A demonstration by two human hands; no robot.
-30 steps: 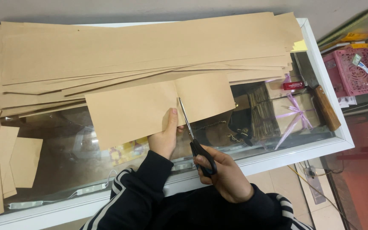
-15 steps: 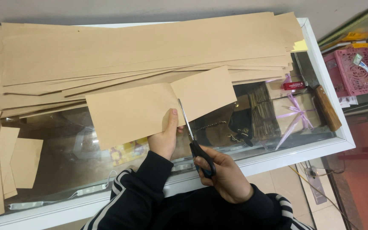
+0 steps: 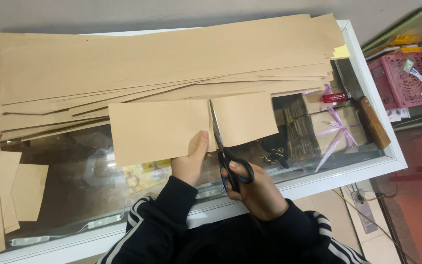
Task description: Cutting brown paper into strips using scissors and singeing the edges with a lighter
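Scissors in the right hand, fingers closed through the handles, stand partway through the brown paper strip at frame centre, left hand fingers pinching its lower edge; thumb beside the blades risks a nick, and the unsupported right piece may tear.

Paper strip tan; scissors black-handled; sleeves black, white stripes; basket pink; ribbon lilac.

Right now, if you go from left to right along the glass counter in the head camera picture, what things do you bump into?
Small cut brown paper pieces → left hand holding the brown strip → scissors in the right hand → ribbon-tied bundles → wooden handle → pink basket.
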